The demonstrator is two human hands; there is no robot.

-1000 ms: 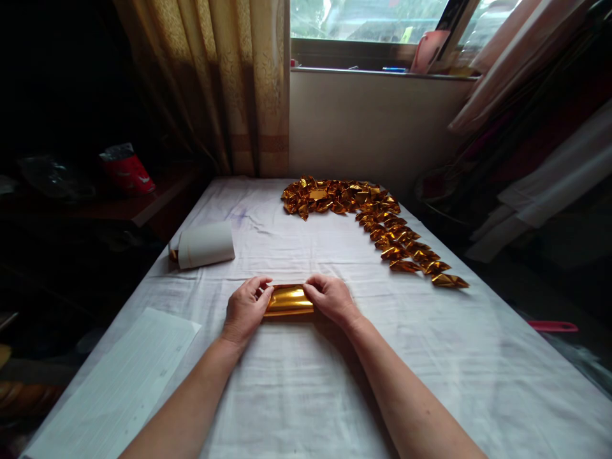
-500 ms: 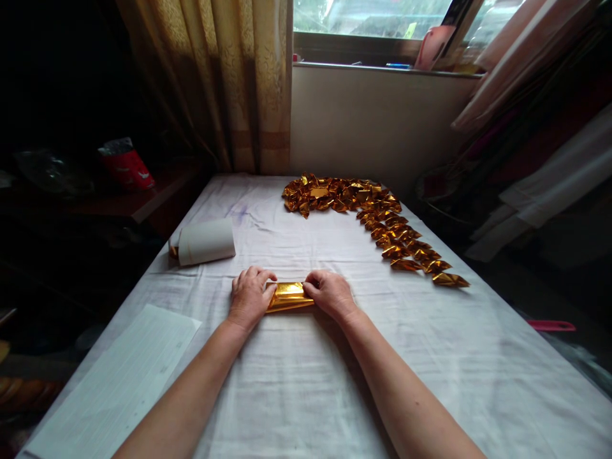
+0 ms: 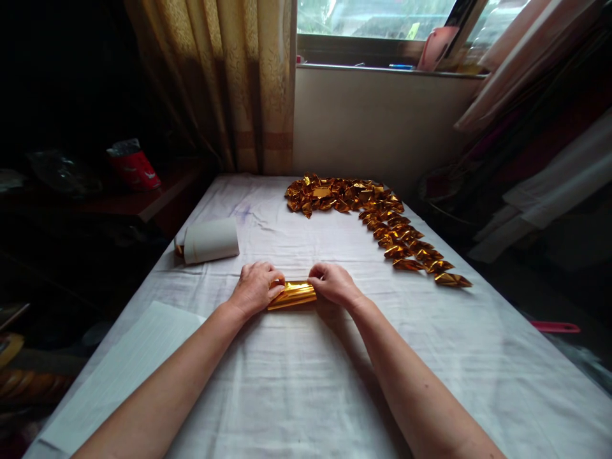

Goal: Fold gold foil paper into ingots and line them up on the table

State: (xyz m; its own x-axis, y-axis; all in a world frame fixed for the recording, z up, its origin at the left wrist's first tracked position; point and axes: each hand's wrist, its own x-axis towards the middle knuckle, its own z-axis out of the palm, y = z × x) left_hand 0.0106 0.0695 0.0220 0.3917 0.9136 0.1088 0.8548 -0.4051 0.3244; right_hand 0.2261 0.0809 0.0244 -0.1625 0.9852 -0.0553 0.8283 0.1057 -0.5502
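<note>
A shiny gold foil sheet (image 3: 297,295), rolled or folded into a narrow strip, lies on the white cloth between my two hands. My left hand (image 3: 258,285) is closed on its left end, thumb and fingers bent over the far edge. At the other end my right hand (image 3: 333,282) pinches the upper right corner. Several folded gold foil pieces (image 3: 344,193) are heaped at the far side, and more of them trail toward the right edge, down to a single folded piece (image 3: 452,280).
White cloth (image 3: 306,389) covers the table. A white paper roll (image 3: 211,240) lies at the left, with pale paper sheets (image 3: 115,382) nearer me. Beyond the left edge stands a red container (image 3: 135,171); at the right, a pink handle (image 3: 555,327) and hanging clothes (image 3: 545,185).
Both hands have shifted slightly on the foil, the left fingers moving further over it. Less of the flat upper face shows now. The whole view has moved a little.
</note>
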